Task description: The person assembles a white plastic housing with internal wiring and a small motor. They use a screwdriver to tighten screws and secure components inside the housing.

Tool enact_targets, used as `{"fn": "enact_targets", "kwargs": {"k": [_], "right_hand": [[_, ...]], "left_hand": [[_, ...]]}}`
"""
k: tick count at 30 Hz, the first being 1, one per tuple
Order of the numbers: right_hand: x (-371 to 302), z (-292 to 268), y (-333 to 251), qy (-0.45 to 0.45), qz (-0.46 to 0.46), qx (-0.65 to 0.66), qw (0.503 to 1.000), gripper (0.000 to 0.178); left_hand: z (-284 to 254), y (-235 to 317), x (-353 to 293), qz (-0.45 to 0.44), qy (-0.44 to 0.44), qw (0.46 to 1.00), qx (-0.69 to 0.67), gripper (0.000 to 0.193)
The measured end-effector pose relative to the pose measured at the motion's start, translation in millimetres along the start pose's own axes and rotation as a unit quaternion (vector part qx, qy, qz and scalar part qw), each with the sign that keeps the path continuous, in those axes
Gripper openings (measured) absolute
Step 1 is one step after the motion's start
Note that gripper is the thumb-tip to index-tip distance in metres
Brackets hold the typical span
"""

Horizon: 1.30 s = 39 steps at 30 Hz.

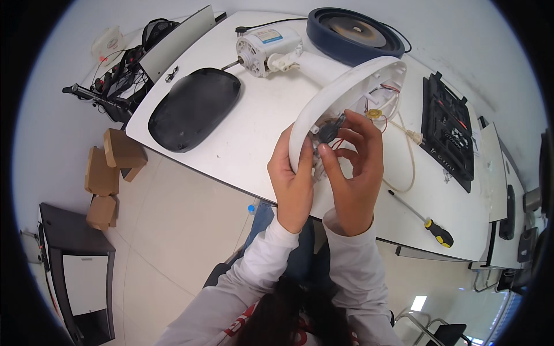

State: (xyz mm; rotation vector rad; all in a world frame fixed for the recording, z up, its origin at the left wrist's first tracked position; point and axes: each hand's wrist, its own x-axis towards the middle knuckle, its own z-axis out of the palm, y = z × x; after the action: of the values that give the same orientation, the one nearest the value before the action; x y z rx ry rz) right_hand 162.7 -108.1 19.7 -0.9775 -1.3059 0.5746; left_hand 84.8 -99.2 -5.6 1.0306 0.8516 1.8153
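Observation:
The white oval base of an electric fan is tipped on its side, its open hollow facing right. My left hand grips the near rim, thumb inside and fingers on the outer face. Inside the hollow, my right hand has its thumb and fingertips on a small black part; its exact kind is unclear. Red wires and a round yellow component show farther inside. A white neck joins the base to the white motor, which lies on the table with its shaft pointing left.
A black oval cover lies on the table's left. Behind is a dark blue round piece. To the right are an opened black tool case, a white cord plug and a yellow-black screwdriver. Cardboard boxes stand on the floor.

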Motion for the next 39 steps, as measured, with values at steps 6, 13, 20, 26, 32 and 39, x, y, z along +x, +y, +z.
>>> {"fn": "enact_targets", "kwargs": {"k": [6, 13, 20, 26, 32, 39], "right_hand": [[2.2, 2.1, 0.7, 0.017, -0.020, 0.000, 1.000, 0.044], [2.3, 4.2, -0.9, 0.023, -0.016, -0.006, 1.000, 0.045], [1.7, 4.8, -0.3, 0.024, -0.004, -0.007, 1.000, 0.045], [2.6, 4.1, 0.4, 0.028, -0.001, -0.009, 1.000, 0.046], [1.8, 5.5, 2.1, 0.041, 0.008, -0.005, 0.999, 0.045], [-1.4, 7.6, 6.9, 0.051, -0.014, -0.006, 0.999, 0.044]], "left_hand": [[0.6, 3.1, -0.2, -0.010, -0.004, 1.000, -0.010, 0.025], [-1.3, 1.5, -0.2, -0.007, -0.010, 1.000, -0.020, 0.026], [-2.1, 1.9, 0.8, -0.011, -0.030, 0.998, -0.046, 0.027], [-2.7, 4.0, 3.1, -0.009, -0.046, 0.999, -0.020, 0.026], [-6.8, 5.0, -0.3, -0.017, -0.056, 0.998, -0.030, 0.029], [-6.2, 3.9, -1.8, -0.008, -0.060, 0.998, -0.031, 0.034]]}}
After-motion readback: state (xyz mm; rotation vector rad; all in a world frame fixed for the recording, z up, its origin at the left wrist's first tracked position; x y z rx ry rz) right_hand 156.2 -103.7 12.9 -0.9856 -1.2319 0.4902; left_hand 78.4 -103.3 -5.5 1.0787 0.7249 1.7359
